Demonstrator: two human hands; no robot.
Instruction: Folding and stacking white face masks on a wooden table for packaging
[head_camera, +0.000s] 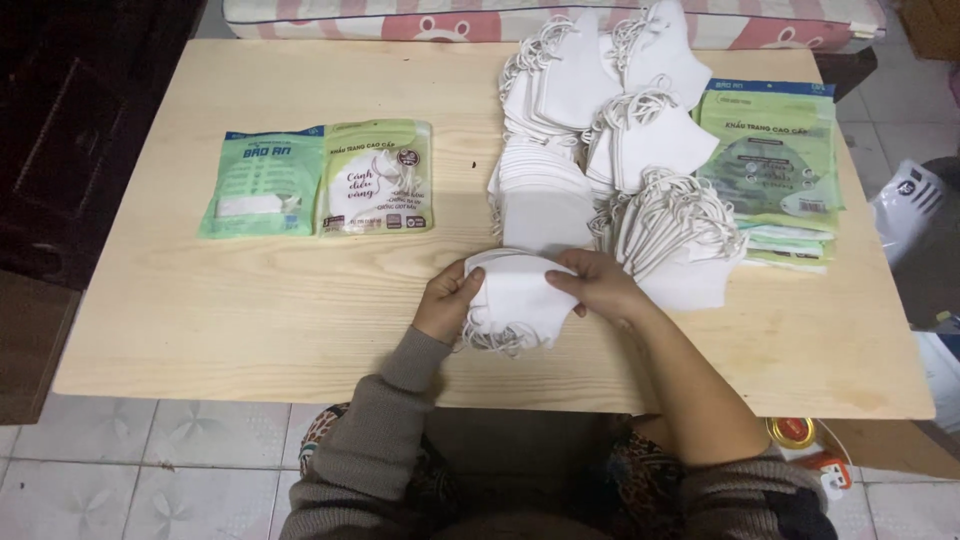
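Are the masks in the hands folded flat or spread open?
Folded flat. The white masks sit as a small stack pinched between the left hand and right hand, creased edge up, ear loops dangling below.

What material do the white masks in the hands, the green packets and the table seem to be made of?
White masks: soft matte fabric, probably non-woven; they fold and bend.
Green packets: thin plastic film, glossy, with light reflections.
Table: pale wood or wood-look laminate; grain lines show, smooth finish.

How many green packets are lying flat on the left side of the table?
2. One green packet lies furthest left; a paler green one sits right beside it. More packets are stacked at the right edge, some possibly hidden.
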